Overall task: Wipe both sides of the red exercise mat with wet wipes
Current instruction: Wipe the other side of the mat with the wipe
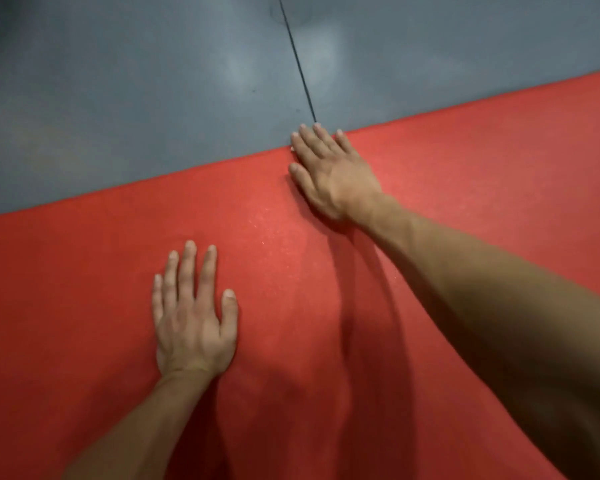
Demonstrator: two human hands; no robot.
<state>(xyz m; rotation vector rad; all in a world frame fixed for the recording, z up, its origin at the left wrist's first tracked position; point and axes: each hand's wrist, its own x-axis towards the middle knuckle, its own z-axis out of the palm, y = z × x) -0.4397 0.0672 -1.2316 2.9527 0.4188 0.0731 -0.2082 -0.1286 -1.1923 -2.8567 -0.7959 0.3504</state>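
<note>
- Red exercise mat point(326, 271) lies flat on the grey floor point(136, 98), its long axis running left to right, far edge rising rightward.
- Right hand point(329, 168), fingers flat, presses at that far edge, a sliver of white under it.
- Left hand point(193, 313) rests flat mid-mat, nearer the body.

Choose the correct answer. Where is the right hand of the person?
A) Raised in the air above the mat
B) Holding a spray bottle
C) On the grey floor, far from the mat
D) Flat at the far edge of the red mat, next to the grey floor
D: the right hand lies flat on the red mat, its fingers reaching the edge by the grey floor.
</note>
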